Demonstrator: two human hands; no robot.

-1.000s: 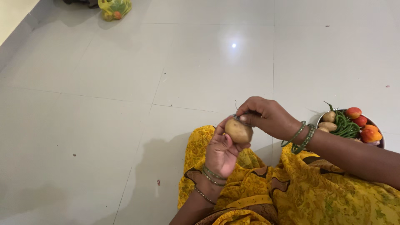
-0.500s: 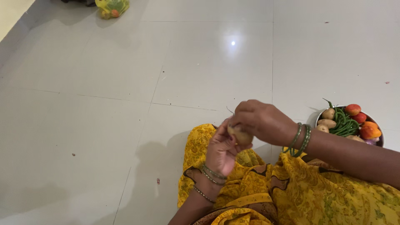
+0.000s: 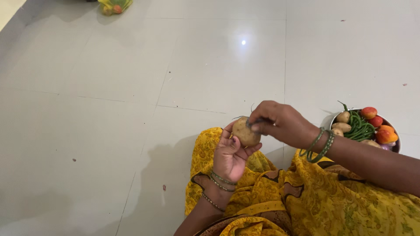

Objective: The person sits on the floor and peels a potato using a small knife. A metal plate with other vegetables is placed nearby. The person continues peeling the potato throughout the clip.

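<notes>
Fingers (image 3: 232, 139) of left hand (image 3: 229, 157): cupped around round tan potato (image 3: 245, 131), held above yellow-clad lap. Right hand (image 3: 280, 122): pinched on small dark peeler (image 3: 253, 123) against potato. Potato likely firm, moderately heavy; grip at sides. Steel vegetable bowl (image 3: 396, 146) nearby.

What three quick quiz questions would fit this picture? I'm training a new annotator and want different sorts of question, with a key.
1. True or false: the potato rests in the left hand.
2. Which hand works a small tool against the potato? A) the left hand B) the right hand C) neither
3. Fill in: the bowl of vegetables stands on the floor at the person's ____ side.

Key
1. True: the left hand's fingers cup it from below.
2. B: the right hand presses on the potato's upper side with a small tool, mostly hidden.
3. Right: it holds potatoes, green beans and red-orange produce.
</notes>
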